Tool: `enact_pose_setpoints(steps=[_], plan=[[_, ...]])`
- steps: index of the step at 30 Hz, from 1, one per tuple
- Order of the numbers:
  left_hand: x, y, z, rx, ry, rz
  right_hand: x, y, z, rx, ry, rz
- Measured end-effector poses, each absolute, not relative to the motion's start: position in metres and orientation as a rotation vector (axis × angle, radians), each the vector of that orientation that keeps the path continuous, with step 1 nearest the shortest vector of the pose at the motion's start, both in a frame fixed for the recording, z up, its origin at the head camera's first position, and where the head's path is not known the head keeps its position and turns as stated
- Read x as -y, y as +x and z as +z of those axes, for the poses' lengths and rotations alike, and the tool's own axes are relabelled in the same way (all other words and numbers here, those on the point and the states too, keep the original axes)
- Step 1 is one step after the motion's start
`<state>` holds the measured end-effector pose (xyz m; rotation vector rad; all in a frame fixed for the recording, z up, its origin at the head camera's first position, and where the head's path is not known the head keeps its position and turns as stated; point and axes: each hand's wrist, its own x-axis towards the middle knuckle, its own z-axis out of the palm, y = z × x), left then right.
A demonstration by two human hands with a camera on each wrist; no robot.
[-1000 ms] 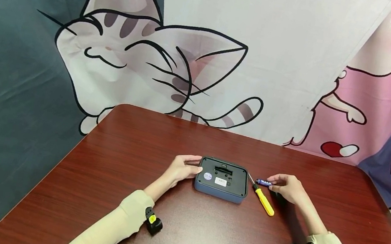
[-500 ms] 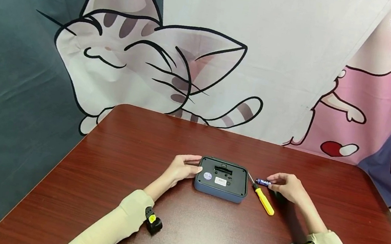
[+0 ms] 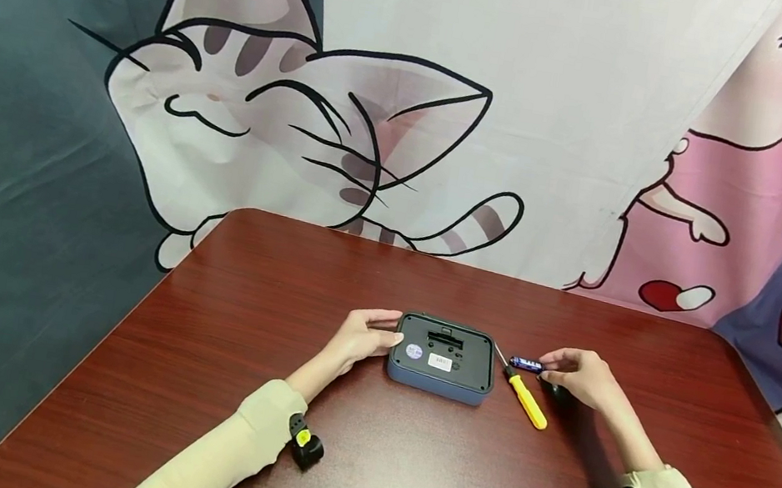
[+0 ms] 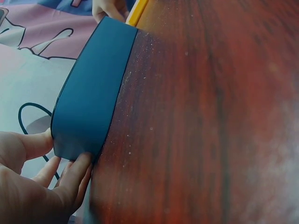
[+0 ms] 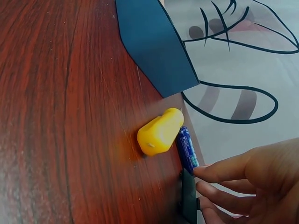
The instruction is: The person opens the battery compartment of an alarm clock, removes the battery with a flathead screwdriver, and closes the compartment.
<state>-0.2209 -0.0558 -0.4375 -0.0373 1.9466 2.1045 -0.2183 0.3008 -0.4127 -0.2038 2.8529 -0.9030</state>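
Observation:
A blue box-shaped device [image 3: 439, 381] lies with its black back panel up, two stickers on it and a slot-like battery compartment uncovered. My left hand [image 3: 363, 341] grips its left end, thumb on the top edge and fingers against the side. To the device's right lies a blue battery [image 3: 526, 365]. My right hand [image 3: 579, 377] is at the battery's right end, fingertips around a small black flat piece [image 5: 188, 198]. In the right wrist view the thumb tip is close to the battery; whether any finger presses on the black piece is hard to tell.
A screwdriver [image 3: 528, 401] with a yellow handle lies between the device and the battery, its tip by the device's right edge. Everything stands on a reddish-brown wooden table [image 3: 277, 294]. Cartoon-printed cloth [image 3: 407, 137] hangs behind the table's far edge.
My right hand has shifted slightly right, so its fingertips no longer straddle the battery's end as before. The left hand and the device have stayed in place.

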Motion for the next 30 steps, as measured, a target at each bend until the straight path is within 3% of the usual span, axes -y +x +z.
enact_pose_setpoints(steps=[30], plan=[[0.056, -0.220, -0.437, -1.958, -0.044, 2.087, -0.313, -0.205, -0.410, -2.848, -0.170, -0.824]])
